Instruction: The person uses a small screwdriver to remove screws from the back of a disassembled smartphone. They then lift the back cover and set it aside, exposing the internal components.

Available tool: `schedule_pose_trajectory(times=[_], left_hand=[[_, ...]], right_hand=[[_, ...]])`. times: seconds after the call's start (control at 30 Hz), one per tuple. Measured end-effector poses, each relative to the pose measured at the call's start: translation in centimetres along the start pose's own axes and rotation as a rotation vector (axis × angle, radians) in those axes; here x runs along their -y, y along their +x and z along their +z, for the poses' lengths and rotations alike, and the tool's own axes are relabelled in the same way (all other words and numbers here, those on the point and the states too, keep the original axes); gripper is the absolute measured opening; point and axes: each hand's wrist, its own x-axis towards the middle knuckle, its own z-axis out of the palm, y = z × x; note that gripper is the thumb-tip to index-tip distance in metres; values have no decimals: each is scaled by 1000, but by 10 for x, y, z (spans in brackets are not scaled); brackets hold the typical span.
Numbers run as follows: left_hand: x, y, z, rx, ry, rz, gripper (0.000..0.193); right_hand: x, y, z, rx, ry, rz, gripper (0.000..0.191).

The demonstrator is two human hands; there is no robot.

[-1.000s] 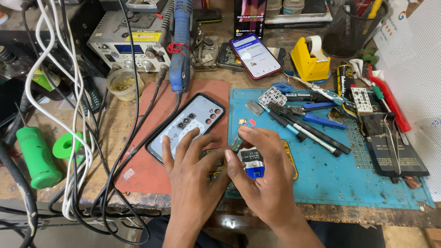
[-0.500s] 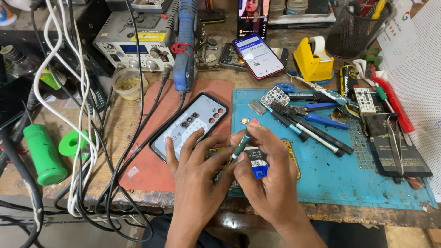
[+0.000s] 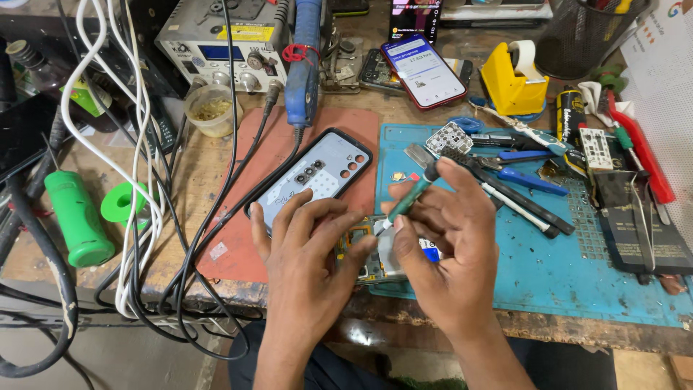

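Observation:
An opened phone (image 3: 368, 253) with its circuit board showing lies at the near edge of the bench. My left hand (image 3: 307, 263) rests on it, fingers spread, steadying its left side. A green-handled screwdriver (image 3: 404, 201) is gripped in my right hand (image 3: 451, 242), tip down on the board. Just beyond my left hand a phone back cover (image 3: 314, 173) with camera holes lies on the red mat (image 3: 238, 245).
A blue mat (image 3: 570, 278) carries pliers, tweezers (image 3: 520, 202) and small parts. Behind stand a lit phone (image 3: 422, 71), a yellow tape dispenser (image 3: 512, 79), a power supply (image 3: 224, 43), a blue hot-air handle (image 3: 303, 65), white and black cables (image 3: 137, 217), and a green tool (image 3: 76, 217).
My right hand has raised the green screwdriver more upright and set its tip on the board. The view has shifted slightly; my left hand stays on the phone.

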Motion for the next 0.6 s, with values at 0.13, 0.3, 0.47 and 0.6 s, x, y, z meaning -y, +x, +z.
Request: schedule_pose_trajectory(times=[0.13, 0.3, 0.47, 0.6], left_hand=[[5, 6, -17, 62, 132, 85, 21], [-1, 25, -22, 244, 167, 269, 13], [-20, 50, -21, 454, 454, 570, 9], [-39, 65, -14, 598, 624, 710, 16]], right_hand=[[-4, -5, -4, -31, 40, -63, 68], [-5, -7, -6, -90, 29, -128, 67], [-5, -9, -9, -234, 73, -144, 70], [-2, -13, -12, -346, 70, -131, 73]])
